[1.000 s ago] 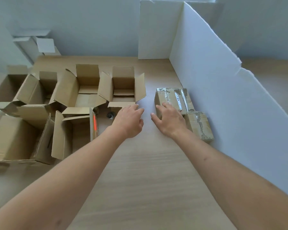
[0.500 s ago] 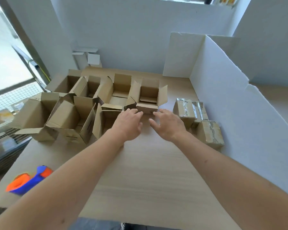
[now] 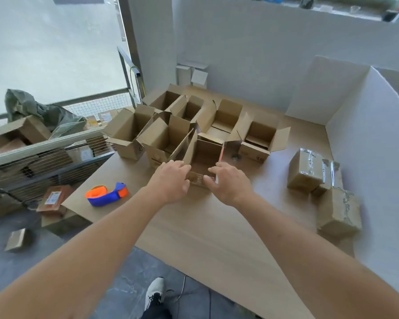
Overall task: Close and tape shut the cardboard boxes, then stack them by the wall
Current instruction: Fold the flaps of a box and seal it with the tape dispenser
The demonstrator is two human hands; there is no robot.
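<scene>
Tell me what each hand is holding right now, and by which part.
Both reach to the nearest open box. The left hand and right hand lie at its near wall, fingers over the rim; whether they already grip it cannot be told.

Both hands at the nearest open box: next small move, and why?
Probably fold its flaps shut. The left hand and right hand sit at the near rim of the open box, its flaps still up; the tape dispenser lies untouched to the left.
</scene>
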